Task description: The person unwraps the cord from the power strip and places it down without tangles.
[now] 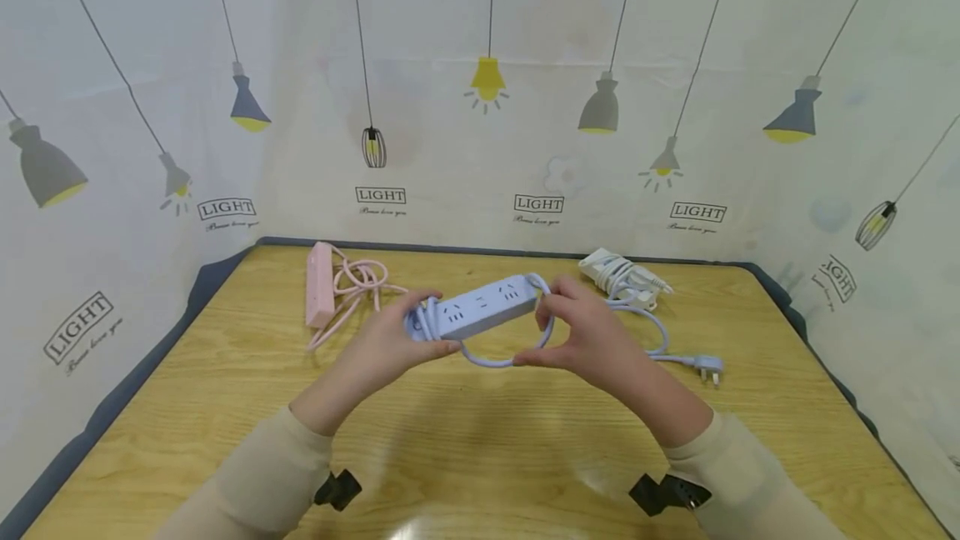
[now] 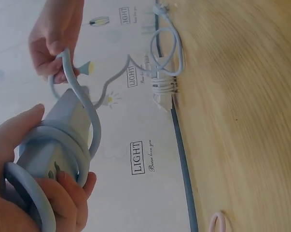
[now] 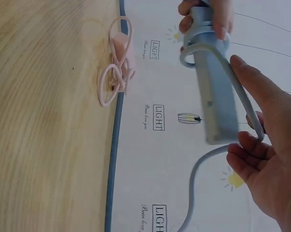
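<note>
Prob. only part-way thru winding blue cord (image 1: pixel 487 363) round blue power strip (image 1: pixel 483 311): wrapped at L end, w/ long run to plug (image 1: pixel 708 365) yet loose. Holding strip above table (image 1: pixel 465 440), gripped by wrapped end in L hand (image 1: pixel 386 336); grasping cord loop btwn R hand's (image 1: pixel 585 327) thumb & fingers, just beside strip's far end.
</note>
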Available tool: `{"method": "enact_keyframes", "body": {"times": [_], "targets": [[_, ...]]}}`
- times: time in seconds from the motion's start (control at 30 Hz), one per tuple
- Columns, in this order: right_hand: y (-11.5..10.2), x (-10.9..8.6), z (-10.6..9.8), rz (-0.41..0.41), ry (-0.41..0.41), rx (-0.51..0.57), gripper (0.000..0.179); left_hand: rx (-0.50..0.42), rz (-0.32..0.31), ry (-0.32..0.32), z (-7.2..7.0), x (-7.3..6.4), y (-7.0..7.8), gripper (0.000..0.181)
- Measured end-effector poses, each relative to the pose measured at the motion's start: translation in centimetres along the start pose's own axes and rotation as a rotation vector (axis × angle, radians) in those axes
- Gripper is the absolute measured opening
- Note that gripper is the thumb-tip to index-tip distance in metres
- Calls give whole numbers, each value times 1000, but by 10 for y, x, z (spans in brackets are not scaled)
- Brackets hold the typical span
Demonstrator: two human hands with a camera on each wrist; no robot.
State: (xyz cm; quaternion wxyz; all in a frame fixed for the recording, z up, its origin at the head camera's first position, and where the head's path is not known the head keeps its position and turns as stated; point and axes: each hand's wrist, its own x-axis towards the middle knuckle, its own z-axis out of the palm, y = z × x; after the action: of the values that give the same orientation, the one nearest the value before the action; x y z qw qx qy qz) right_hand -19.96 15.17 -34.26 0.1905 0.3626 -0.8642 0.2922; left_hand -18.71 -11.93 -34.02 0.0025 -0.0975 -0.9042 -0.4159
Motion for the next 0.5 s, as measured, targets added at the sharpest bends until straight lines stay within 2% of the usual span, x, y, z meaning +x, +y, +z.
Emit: {"method": "enact_keyframes", "body": {"times": [0.1,0.2,0.3,0.43,0.5], "targets": [[4,-1,4,1,-38,-39,53,-134,-40,15,-6,0,0,68],[9,-1,10,3,-68,-71,54,-231,-51,27,-13,0,2,64],[11,-1,13,33,-80,-71,50,-246,-41,12,-18,-3,6,65],[10,-1,13,166,-124,-67,39,-238,-16,-21,-23,-7,9,72],[10,-2,13,228,-137,-71,37,-219,23,-44,-25,-9,10,78]]}}
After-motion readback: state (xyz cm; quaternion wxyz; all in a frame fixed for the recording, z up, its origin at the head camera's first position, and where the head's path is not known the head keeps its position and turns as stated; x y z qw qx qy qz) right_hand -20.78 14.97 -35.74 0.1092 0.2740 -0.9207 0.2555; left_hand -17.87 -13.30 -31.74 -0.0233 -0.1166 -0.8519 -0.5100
